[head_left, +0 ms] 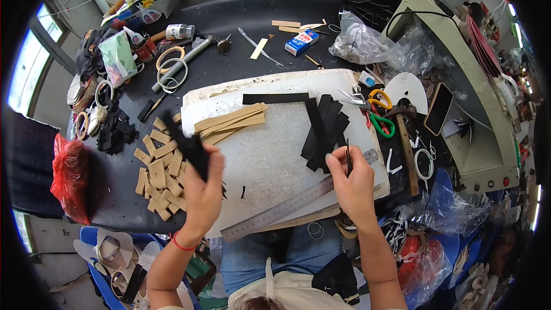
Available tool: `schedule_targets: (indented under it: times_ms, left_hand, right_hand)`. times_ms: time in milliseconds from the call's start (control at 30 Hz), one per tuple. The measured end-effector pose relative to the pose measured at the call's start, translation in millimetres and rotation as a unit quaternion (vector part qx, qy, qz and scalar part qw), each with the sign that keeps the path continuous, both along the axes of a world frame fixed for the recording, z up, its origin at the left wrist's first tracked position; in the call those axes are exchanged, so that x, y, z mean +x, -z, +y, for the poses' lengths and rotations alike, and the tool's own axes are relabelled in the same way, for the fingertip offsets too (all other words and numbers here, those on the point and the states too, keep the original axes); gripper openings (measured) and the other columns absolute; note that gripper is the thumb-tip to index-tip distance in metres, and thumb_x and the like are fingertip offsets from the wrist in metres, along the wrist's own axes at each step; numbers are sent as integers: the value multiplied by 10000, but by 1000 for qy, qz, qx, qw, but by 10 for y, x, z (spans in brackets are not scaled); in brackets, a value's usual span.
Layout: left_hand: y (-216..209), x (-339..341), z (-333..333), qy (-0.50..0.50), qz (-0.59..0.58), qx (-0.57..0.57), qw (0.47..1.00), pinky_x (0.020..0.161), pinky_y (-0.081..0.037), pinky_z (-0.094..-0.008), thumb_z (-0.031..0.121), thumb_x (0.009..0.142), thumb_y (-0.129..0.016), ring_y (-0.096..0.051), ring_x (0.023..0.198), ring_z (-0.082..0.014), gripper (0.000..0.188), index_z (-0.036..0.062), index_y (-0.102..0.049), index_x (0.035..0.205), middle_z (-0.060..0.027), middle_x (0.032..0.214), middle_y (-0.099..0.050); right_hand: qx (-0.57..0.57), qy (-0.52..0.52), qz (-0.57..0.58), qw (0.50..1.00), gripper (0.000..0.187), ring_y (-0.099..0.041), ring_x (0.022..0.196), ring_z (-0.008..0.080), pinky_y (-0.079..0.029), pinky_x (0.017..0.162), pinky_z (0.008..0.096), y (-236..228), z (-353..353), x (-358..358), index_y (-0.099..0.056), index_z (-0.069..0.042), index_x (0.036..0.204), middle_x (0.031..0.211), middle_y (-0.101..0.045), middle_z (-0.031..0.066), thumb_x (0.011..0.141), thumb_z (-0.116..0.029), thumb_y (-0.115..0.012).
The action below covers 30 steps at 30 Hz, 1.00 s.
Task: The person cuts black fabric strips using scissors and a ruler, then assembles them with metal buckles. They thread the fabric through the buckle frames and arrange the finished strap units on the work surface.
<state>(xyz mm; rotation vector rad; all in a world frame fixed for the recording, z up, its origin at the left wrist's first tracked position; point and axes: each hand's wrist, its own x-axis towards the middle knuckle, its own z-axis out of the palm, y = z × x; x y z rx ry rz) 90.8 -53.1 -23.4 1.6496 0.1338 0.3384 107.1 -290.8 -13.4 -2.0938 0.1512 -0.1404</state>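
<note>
My left hand, a red cord round its wrist, is closed on a bunch of black strips, blurred and raised over the board's left side. My right hand pinches a slim dark pointed tool, whose exact kind I cannot make out. Just beyond those fingers lies a loose pile of black strips; another black strip lies flat along the far side. Tan strips are stacked on the pale board. A steel ruler lies slanted along the near edge, below my right hand.
Small tan pieces are heaped left of the board. On the right lie green-and-orange scissors, a hammer and a phone. A blue box and a plastic bag are farther back. A red bag sits far left.
</note>
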Motion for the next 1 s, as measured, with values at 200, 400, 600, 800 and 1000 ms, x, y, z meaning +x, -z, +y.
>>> schedule_targets:
  times_ms: [200,400,600,800,1000]
  left_hand:
    - [-216,15,43,132,201,-182,954,668,-541,-265,184,939,-587,-650,784,-153,287,-55,-550,1095,-122,956,-645]
    - [-371,29,-347,311,323,-298,843,757,-582,-289,184,913,-631,-668,924,-212,385,-58,-530,1195,-180,1062,-645]
    - [-298,80,-461,304,278,-328,850,843,-561,-304,218,946,-580,-646,1000,-214,378,-64,-542,1197,-175,1104,-636]
    - [-253,155,-414,254,267,-291,883,866,-561,-334,178,935,-594,-631,1036,-237,398,-71,-509,1234,-198,1149,-612]
    - [-318,141,-436,294,279,-277,872,829,-566,-291,197,939,-594,-642,1004,-202,382,-69,-545,1210,-164,1130,-631]
  right_hand:
    - [3,-65,-9,998,175,-494,604,65,-411,539,209,-193,-38,-67,-658,25,941,822,-627,50,828,-102,-696]
    - [182,-154,65,969,207,-426,584,28,-393,534,201,-340,176,67,-648,26,902,705,-566,-8,814,-145,-724]
    - [188,-128,45,973,246,-489,560,44,-396,504,239,-278,131,176,-607,14,764,642,-581,-4,835,-199,-707]
    - [-27,-47,-75,996,374,-461,565,66,-401,517,241,-217,-127,515,-625,39,999,742,-603,41,766,-219,-764]
    - [217,-171,26,961,278,-459,640,34,-395,579,200,-325,121,434,-661,24,983,745,-590,-21,811,-176,-745]
